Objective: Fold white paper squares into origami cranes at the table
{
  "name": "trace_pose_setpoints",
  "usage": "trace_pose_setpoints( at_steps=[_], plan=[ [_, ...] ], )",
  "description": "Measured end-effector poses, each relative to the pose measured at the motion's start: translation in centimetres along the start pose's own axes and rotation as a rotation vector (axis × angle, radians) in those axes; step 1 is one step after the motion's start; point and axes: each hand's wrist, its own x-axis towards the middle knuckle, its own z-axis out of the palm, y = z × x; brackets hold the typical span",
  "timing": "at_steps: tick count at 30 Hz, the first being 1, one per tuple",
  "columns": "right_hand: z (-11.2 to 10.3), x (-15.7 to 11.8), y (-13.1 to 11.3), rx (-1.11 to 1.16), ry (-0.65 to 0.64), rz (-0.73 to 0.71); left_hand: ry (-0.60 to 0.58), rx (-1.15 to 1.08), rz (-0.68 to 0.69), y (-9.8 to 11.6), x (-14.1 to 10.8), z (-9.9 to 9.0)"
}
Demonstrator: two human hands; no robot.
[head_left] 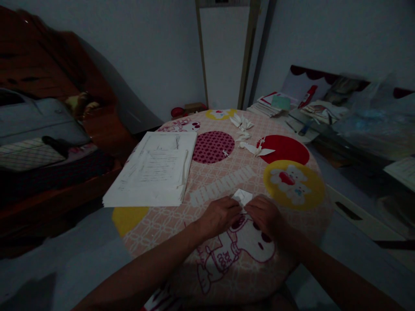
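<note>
A small folded piece of white paper [242,197] lies near the front middle of the round table. My left hand [221,216] grips its left lower edge, with the fingers bent together. From the other side my right hand [264,214] pinches the right lower edge, its fingers closed. The fingertips of both hands are close together on the paper. Beyond them, several folded white paper shapes [257,150] rest on the patterned tablecloth [214,183].
A stack of printed sheets [158,168] covers the table's left part. At the right, a side surface holds papers [270,106], a red object [308,96] and a clear plastic bag [372,125]. A wooden bench [103,121] with a grey bag [42,121] stands at the left.
</note>
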Motion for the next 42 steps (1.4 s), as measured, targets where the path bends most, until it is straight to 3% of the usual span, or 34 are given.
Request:
trace_pose_setpoints(
  at_steps=[6, 13, 17, 23, 28, 33, 42],
  plan=[
    [0.1, 0.1, 0.4, 0.151, 0.072, 0.169, 0.059, 0.059, -0.017, 0.0, -0.4, 0.5],
    [0.5, -0.1, -0.1, -0.024, 0.048, 0.065, 0.052, 0.102, 0.012, -0.6, -0.4, 0.8],
    [0.4, 0.0, 0.0, 0.098, 0.049, 0.156, 0.059, 0.085, -0.011, -0.5, 0.1, 0.6],
    [-0.1, 0.8, 0.8, 0.361, 0.048, 0.41, 0.103, -0.17, -0.155, -0.8, 0.7, 0.3],
    [-0.3, 1.4, 0.7, 0.486, 0.031, 0.649, 0.127, -0.36, -0.414, -0.7, 1.1, 0.0],
    [-0.2, 1.8, 0.4, 0.475, 0.032, 0.693, 0.117, -0.399, -0.538, -0.1, 1.3, -0.1],
    [-0.5, 2.5, -0.4, 0.313, 0.0, 0.702, 0.11, -0.367, -0.6, 0.1, 2.3, -0.1]
  ],
)
